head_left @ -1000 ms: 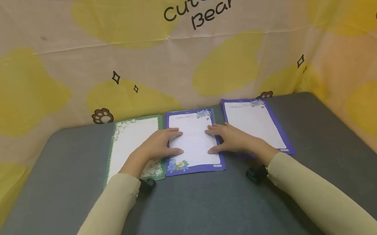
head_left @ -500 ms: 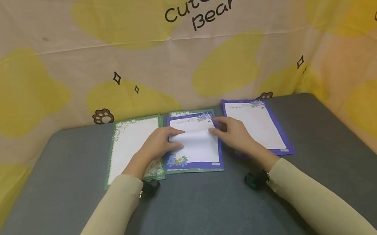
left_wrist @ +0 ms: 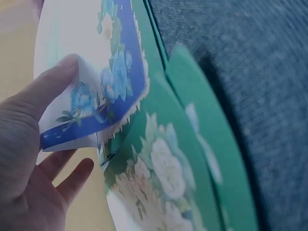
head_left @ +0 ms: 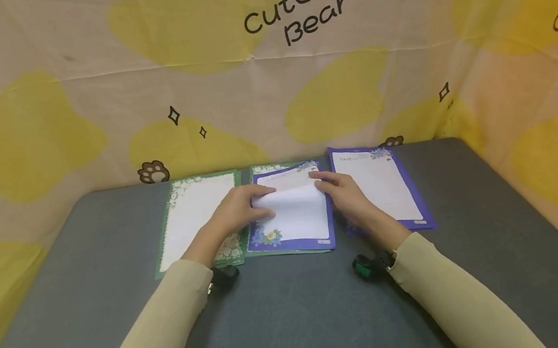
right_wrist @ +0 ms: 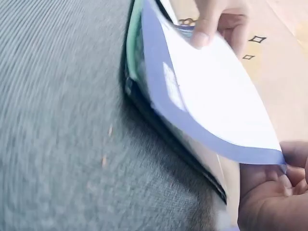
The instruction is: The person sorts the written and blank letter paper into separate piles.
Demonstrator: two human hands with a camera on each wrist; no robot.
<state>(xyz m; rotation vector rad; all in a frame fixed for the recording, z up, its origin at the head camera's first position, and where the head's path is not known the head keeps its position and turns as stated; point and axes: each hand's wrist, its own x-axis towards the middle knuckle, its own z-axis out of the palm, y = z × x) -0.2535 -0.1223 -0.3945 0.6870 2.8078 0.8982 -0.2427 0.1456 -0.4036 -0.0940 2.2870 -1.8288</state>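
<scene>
Between both hands is a sheet of letter paper with a blue border and flowers, bowed and lifted off the stack beneath. Its left edge is pinched by my left hand, thumb on top and fingers behind, as the left wrist view shows. My right hand grips the opposite edge; in the right wrist view its fingers hold a corner of the raised sheet. Under it lies green-bordered paper, mostly covered. At left is another green-bordered sheet, partly hidden by my left hand.
A second blue-bordered sheet lies slightly turned to the right of the middle stack. All the paper is near the back of the dark grey table. Behind the table hangs a yellow-patterned cloth.
The blue-bordered sheet has gone from lying flat on the middle stack to being bowed and raised, shifting slightly right. My right hand has moved from its face to its right edge.
</scene>
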